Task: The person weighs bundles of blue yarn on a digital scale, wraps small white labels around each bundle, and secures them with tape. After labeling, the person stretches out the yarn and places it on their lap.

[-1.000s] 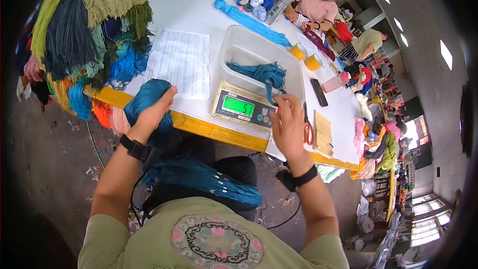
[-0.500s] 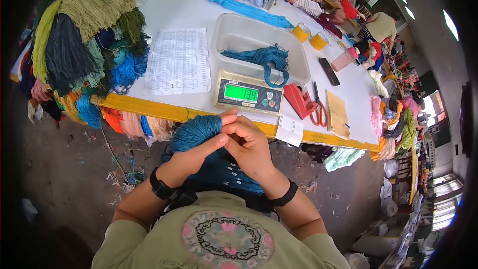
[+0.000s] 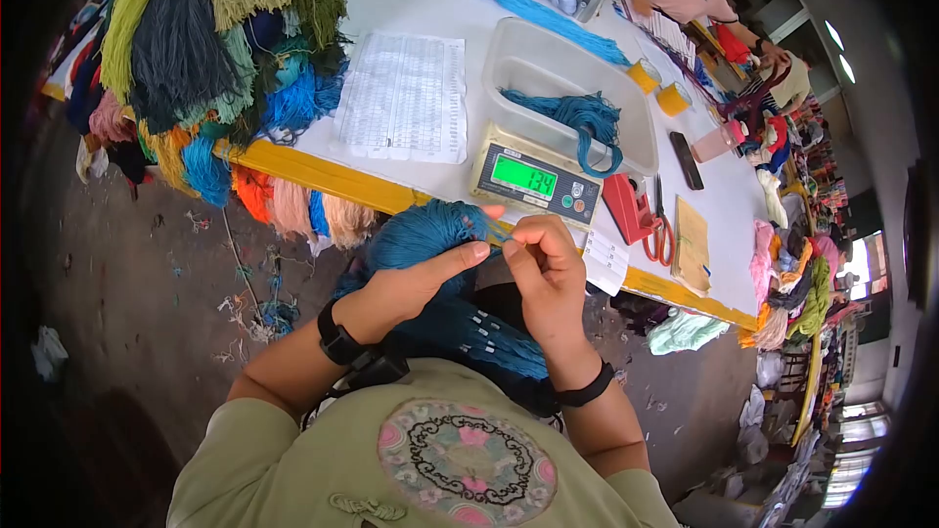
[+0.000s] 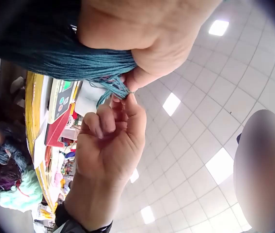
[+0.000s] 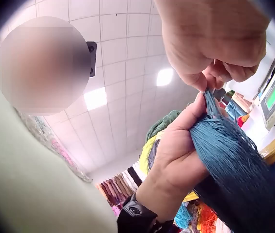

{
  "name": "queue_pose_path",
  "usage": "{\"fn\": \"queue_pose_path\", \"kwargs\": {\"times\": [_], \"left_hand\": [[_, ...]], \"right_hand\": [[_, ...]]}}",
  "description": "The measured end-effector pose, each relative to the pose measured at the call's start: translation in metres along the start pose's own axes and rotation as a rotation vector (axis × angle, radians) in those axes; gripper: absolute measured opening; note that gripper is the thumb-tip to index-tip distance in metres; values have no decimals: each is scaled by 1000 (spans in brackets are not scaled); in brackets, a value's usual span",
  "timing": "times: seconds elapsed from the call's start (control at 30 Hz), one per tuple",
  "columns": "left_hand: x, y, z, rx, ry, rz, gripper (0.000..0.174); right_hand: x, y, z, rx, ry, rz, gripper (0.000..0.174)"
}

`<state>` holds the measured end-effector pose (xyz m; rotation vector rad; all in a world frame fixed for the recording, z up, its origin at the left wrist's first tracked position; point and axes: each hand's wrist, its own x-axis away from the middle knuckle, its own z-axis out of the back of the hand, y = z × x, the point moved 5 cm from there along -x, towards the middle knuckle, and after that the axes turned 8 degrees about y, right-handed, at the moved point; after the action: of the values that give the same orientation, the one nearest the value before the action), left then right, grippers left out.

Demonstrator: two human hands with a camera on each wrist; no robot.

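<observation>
A thick teal yarn bundle (image 3: 416, 238) is gripped near its gathered end by the left hand (image 3: 416, 286), in front of the table edge. Thumb and fingertips of the right hand (image 3: 553, 284) pinch thin strands at that end, close to the left thumb. In the left wrist view the right hand (image 4: 110, 145) pinches the strand ends (image 4: 115, 87); the right wrist view has the left hand (image 5: 176, 155) round the bundle (image 5: 234, 165). More teal yarn with white tags (image 3: 479, 332) lies over the lap. The scale (image 3: 533, 179) carries a tub (image 3: 641, 127) with teal yarn (image 3: 577, 115) in it.
Right of the scale are a red holder (image 3: 626, 207), scissors (image 3: 662, 235), a brown pad (image 3: 692, 242) and a black case (image 3: 687, 160). A printed sheet (image 3: 406, 98) lies left. Colored yarn (image 3: 186, 39) is heaped at the table's left end. Other people stand behind.
The right hand has left the yarn in the tub and come to the bundle, which the left hand moved rightward. The scale display went from about 5.1 to 13.4.
</observation>
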<state>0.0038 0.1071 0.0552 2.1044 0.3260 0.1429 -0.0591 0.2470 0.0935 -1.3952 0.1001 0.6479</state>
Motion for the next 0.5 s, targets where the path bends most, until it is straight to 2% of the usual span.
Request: {"fn": "queue_pose_path", "kwargs": {"times": [0.03,0.07,0.1,0.13,0.17,0.2,0.23,0.27,0.3,0.37,0.43,0.47,0.5], "left_hand": [[0,2,1,2,4,-1,22],[-2,5,1,-11,-33,6,24],[-2,7,1,-23,-71,14,26],[-1,5,5,-21,-68,13,26],[1,7,7,-68,-130,-94,29],[4,10,9,-113,-189,-204,31],[3,16,12,-107,-182,-210,31],[-1,13,16,-1,-194,12,30],[0,11,19,107,-206,231,29],[7,37,24,62,-205,206,26],[24,31,48,-347,-460,380,22],[32,21,66,-502,-475,432,22],[41,8,87,-659,-491,483,23]], "right_hand": [[-3,-3,-2,-49,0,27,7],[5,4,-2,-213,-41,-344,5],[3,-3,-3,-212,-45,-345,5],[5,-3,-8,-377,-82,-522,7],[8,0,-13,-541,-120,-700,9],[8,4,-12,-536,-127,-700,9],[11,11,-15,-498,-248,-749,11],[14,15,-16,-456,-371,-796,14],[12,14,-13,-446,-385,-794,14],[8,-3,-14,-213,-711,-558,18],[-10,-37,-1,-267,-610,-496,27],[-23,-54,7,-338,-519,-477,31],[-43,-69,19,-332,-472,-358,35]]}}
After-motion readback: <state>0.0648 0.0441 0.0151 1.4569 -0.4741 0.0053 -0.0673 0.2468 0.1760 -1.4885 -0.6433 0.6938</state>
